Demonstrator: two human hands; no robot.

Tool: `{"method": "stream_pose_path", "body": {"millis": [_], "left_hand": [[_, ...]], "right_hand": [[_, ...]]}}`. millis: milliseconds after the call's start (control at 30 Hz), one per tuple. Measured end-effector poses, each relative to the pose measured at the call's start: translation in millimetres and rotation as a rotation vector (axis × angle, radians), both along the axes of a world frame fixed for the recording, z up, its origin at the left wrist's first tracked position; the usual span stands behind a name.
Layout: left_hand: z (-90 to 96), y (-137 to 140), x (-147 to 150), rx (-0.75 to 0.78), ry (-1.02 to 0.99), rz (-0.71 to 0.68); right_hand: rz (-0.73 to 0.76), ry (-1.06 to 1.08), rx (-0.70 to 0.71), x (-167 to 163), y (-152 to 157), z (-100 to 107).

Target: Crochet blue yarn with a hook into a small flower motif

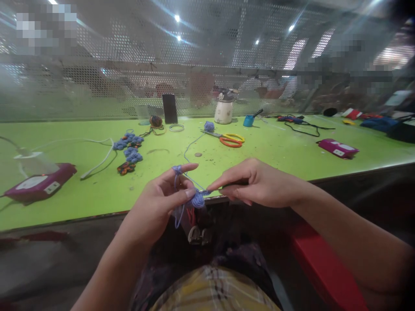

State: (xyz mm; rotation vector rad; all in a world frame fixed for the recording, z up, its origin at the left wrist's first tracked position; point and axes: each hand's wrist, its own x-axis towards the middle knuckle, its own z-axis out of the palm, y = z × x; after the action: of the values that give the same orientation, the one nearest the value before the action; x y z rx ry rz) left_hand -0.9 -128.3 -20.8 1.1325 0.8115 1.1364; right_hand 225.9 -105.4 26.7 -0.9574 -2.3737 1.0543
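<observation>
Between thumb and fingers, my left hand (165, 190) pinches a small blue crochet piece (197, 200), just over the table's front edge. Blue yarn (186, 151) wraps my raised left index finger and runs back to a small yarn ball (209, 126) on the table. My right hand (256, 183) is closed around a thin crochet hook (214, 190), its tip at the stitches of the piece. Most of the hook's handle is hidden by my fingers. Finished blue and dark multicolour crochet flowers (131, 154) lie to the left.
Orange-and-yellow-handled scissors (231, 139) lie beyond my hands on the green table (168, 166). Purple power strips (42, 182) sit left and right. Toward the back stand a phone (170, 109), a white bottle (223, 110) and a blue pot (248, 120), before a perforated metal screen.
</observation>
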Motion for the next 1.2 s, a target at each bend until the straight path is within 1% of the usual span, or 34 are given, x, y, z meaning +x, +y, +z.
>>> {"method": "stream_pose_path", "body": {"millis": [167,400,533,600,667,733,800,867,933,967,1033,1067,1100,1133,1200], "left_hand": [[0.0,-1.5,1.1,0.009,-0.003,0.012],[-0.4,-1.6,2.0,0.006,0.000,0.022],[-0.7,-2.0,3.4,0.055,0.038,0.063],[-1.1,-3.8,5.4,0.107,0.097,0.105],[-1.6,-7.4,9.0,0.185,0.204,0.185],[-2.3,-12.4,15.0,0.276,0.317,0.306],[-3.7,-17.7,23.0,0.369,0.371,0.445],[-6.0,-21.5,32.1,0.458,0.372,0.563],[-9.2,-22.3,40.0,0.508,0.354,0.655],[-10.8,-21.3,42.8,0.509,0.335,0.688],[-12.8,-16.7,44.7,0.468,0.279,0.721],[-12.9,-13.5,43.6,0.430,0.243,0.710],[-12.0,-10.1,41.2,0.383,0.199,0.667],[-10.3,-6.8,37.6,0.326,0.147,0.599],[-4.5,-1.9,28.6,0.187,0.019,0.374]], "right_hand": [[0.041,-0.007,0.142,-1.0,-1.3,3.6],[0.055,-0.039,0.211,-2.6,-0.4,2.3],[0.057,-0.068,0.279,-5.2,-3.8,3.0],[0.054,-0.119,0.343,-7.6,-8.1,4.3],[0.038,-0.181,0.432,-10.4,-12.9,5.4],[-0.002,-0.237,0.515,-13.3,-16.8,4.8],[-0.056,-0.245,0.550,-16.9,-18.5,0.7],[-0.116,-0.142,0.520,-22.4,-18.4,-8.8],[-0.208,0.107,0.403,-30.8,-17.6,-23.9],[-0.276,0.270,0.289,-36.1,-17.2,-33.0],[-0.408,0.583,-0.009,-47.1,-17.2,-51.4],[-0.449,0.703,-0.147,-52.0,-17.5,-59.5],[-0.477,0.817,-0.218,-55.9,-18.1,-66.2],[-0.487,0.898,-0.254,-58.3,-19.0,-71.0],[-0.470,0.951,-0.263,-58.3,-21.0,-74.0]]}}
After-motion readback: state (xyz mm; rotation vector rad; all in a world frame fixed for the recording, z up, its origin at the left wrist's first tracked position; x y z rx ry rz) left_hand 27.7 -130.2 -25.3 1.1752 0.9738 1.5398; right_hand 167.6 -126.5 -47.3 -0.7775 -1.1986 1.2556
